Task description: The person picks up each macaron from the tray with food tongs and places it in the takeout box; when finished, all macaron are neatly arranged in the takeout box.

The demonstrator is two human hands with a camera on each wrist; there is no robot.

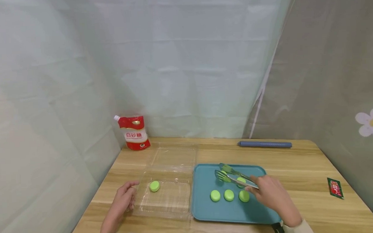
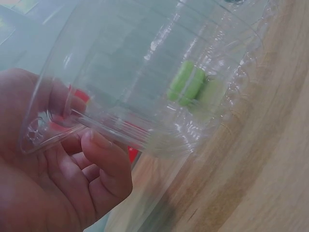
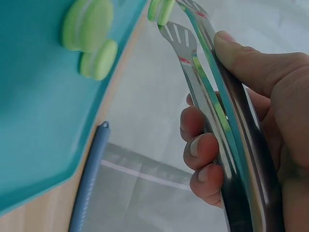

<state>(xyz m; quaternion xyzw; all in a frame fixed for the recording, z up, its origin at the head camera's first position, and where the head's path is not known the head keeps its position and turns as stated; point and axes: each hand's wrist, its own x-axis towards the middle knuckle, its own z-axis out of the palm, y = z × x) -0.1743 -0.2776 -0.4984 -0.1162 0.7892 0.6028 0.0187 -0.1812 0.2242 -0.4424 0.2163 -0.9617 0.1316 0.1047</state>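
My left hand (image 1: 123,198) holds the near left edge of a clear plastic box (image 1: 165,206), whose lid lies folded open toward the back. One green macaron (image 1: 154,186) sits inside, close to the box's left wall; it also shows through the plastic in the left wrist view. In my right hand (image 1: 270,192) is a pair of metal tongs (image 3: 217,96) with slotted tips. Those tips stand apart around a macaron (image 1: 223,173) at the back of the blue tray (image 1: 208,211); whether they squeeze it I cannot tell. Several other green macarons (image 1: 229,195) lie on the tray.
A red and white sugar pouch (image 1: 134,133) stands at the back left of the wooden table (image 1: 303,181). Along the back edge lies a blue stick-shaped object (image 1: 264,144). A small green and red packet (image 1: 335,188) is at the far right. Fabric curtains surround the table.
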